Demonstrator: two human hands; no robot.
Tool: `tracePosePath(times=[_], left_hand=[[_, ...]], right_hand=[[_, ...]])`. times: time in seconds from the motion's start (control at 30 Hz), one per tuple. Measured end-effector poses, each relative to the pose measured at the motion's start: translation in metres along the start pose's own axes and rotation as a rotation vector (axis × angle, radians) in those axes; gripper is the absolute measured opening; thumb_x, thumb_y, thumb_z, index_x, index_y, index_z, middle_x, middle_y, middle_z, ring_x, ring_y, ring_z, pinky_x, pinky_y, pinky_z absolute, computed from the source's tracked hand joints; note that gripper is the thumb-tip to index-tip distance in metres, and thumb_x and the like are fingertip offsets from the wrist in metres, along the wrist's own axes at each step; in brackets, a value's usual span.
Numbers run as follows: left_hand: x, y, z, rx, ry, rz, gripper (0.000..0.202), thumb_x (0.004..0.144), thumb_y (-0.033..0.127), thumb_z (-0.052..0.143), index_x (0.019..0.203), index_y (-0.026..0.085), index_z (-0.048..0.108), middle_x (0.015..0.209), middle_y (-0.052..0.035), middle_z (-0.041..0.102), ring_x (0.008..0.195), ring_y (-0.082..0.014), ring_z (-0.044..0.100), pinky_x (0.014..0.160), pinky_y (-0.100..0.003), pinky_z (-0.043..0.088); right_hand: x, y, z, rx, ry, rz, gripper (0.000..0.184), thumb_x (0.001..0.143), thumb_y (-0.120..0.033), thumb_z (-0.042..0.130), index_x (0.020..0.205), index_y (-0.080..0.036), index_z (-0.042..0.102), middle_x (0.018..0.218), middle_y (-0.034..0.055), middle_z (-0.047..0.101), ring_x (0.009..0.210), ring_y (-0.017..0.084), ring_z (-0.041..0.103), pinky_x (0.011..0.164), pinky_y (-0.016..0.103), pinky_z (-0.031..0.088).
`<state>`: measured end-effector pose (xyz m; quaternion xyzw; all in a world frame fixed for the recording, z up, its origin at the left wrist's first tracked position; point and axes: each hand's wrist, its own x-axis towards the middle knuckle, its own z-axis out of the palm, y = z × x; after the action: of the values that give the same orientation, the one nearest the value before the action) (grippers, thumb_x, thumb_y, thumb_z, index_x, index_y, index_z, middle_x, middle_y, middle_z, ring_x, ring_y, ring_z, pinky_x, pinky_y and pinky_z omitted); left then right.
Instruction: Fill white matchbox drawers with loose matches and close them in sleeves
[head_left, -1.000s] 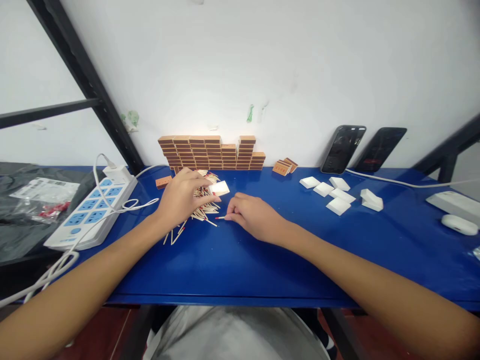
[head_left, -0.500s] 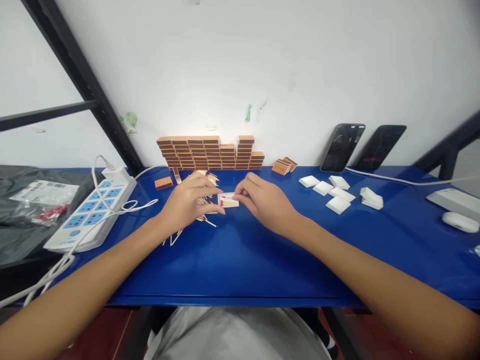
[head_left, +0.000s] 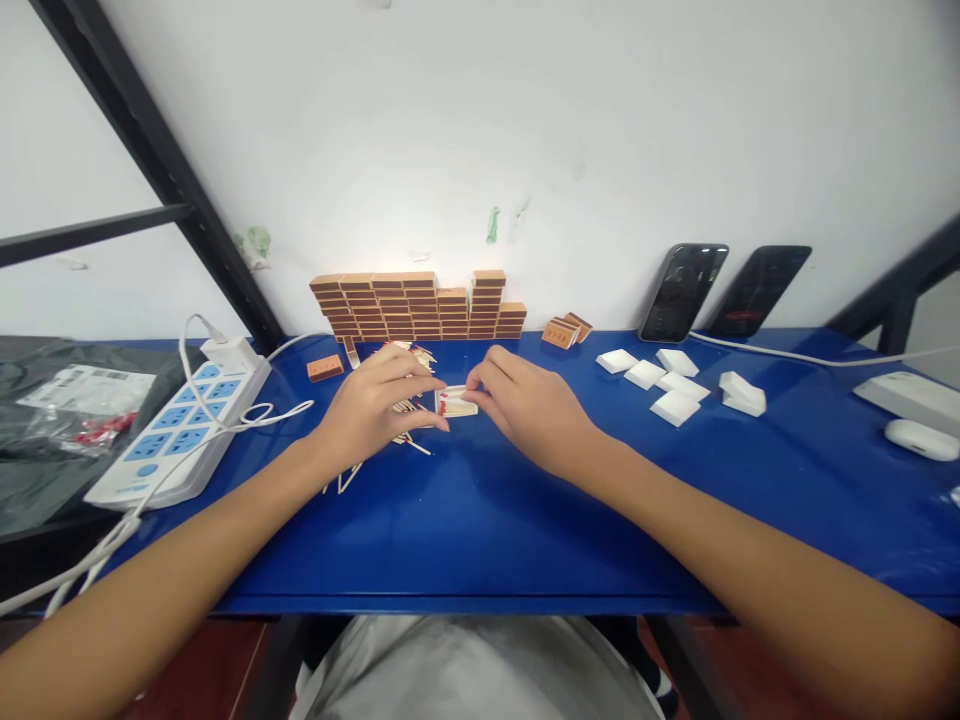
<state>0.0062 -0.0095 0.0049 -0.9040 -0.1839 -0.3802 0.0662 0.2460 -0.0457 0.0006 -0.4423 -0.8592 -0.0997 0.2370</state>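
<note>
A small white matchbox tray (head_left: 458, 408) with red-headed matches (head_left: 452, 396) lying in it is between my hands, just above or on the blue table. My left hand (head_left: 379, 395) grips the tray's left end between thumb and fingers. At its right end my right hand (head_left: 517, 400) is closed in a pinch on the ends of matches; how many is hidden by the fingers. Under and behind my left hand lies a heap of loose matches (head_left: 417, 447), partly covered by it.
Stacked brown matchboxes (head_left: 405, 310) line the wall. One matchbox (head_left: 325, 368) lies left of the heap, matchbox sleeves (head_left: 561, 332) to the right. Several white trays (head_left: 643, 374) lie at right, near two phones (head_left: 682, 292). A power strip (head_left: 180, 420) with white cables stands at left.
My right fingers have lowered slightly at the tray's right end, and the matches there lie straighter in the tray. My left hand keeps its grip. The view has shifted slightly.
</note>
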Motion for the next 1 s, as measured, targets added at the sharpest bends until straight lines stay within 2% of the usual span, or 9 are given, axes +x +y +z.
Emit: tracePosePath(times=[0.33,1.0], left_hand=[[0.0005,0.0012,-0.0012,0.022,0.000,-0.006,0.038,0.080,0.046,0.085,0.108,0.021,0.076,0.093,-0.0063,0.076,0.090,-0.0211,0.065,0.084,-0.040,0.054],[-0.0001,0.0020,-0.0010,0.022,0.038,0.017,0.038,0.080,0.043,0.086,0.111,0.023,0.076,0.093,-0.0053,0.075,0.090,-0.0212,0.066,0.085,-0.040,0.055]], right_hand=[[0.0001,-0.0015,-0.0029,-0.085,0.018,-0.028,0.029,0.110,-0.034,0.045,0.106,-0.015,0.067,0.104,0.0103,0.066,0.088,0.018,0.060,0.060,0.029,0.036],[-0.0002,-0.0021,-0.0039,-0.076,0.015,-0.019,0.025,0.110,-0.032,0.047,0.106,-0.015,0.066,0.104,0.0097,0.066,0.088,0.018,0.060,0.059,0.030,0.035]])
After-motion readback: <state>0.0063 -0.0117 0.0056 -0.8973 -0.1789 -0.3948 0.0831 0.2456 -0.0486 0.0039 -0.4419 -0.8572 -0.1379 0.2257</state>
